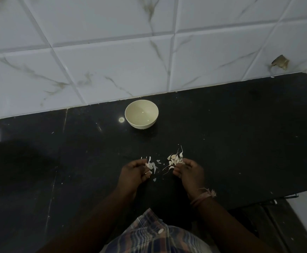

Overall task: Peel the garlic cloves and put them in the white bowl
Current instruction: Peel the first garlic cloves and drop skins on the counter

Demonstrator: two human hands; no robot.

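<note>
On table, frame centre: white bowl (pixel 141 114).
Left hand (pixel 133 172): fingers pinching garlic skin (pixel 150 166).
Right hand (pixel 190 171): fingers curled at garlic cloves (pixel 175 159), hold unclear.

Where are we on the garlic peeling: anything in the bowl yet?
Nothing banked: the round white bowl near the tiled wall looks empty. Torn papery skin scraps on the black countertop suggest peeling has begun. The left hand pinches a pale piece, clove or skin unclear. The right hand touches the pile of small unpeeled garlic cloves, all remaining.
</note>
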